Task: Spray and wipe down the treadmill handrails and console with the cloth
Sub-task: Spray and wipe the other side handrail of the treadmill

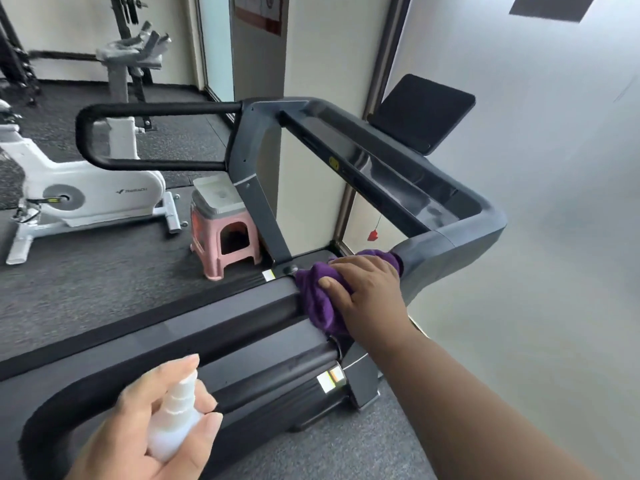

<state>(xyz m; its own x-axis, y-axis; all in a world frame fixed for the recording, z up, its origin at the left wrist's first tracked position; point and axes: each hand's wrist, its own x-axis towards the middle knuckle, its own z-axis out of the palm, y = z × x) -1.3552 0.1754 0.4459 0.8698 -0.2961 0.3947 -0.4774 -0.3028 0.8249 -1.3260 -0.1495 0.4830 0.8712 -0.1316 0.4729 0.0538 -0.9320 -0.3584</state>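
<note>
As left hand (145,420) grips bottle (173,417) | right hand (367,292) presses cloth (318,299)

Purple cloth (320,299) bunched on the near handrail (242,317) (white spray bottle (173,420) upright nearby)

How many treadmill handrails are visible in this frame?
2. The near handrail runs across the foreground, under the purple cloth pressed by the right hand. The far handrail loops at upper left.

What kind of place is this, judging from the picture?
Most likely a small gym or fitness room: a treadmill with handrails, a white exercise bike on dark floor matting, and a weight rack at the back.
</note>
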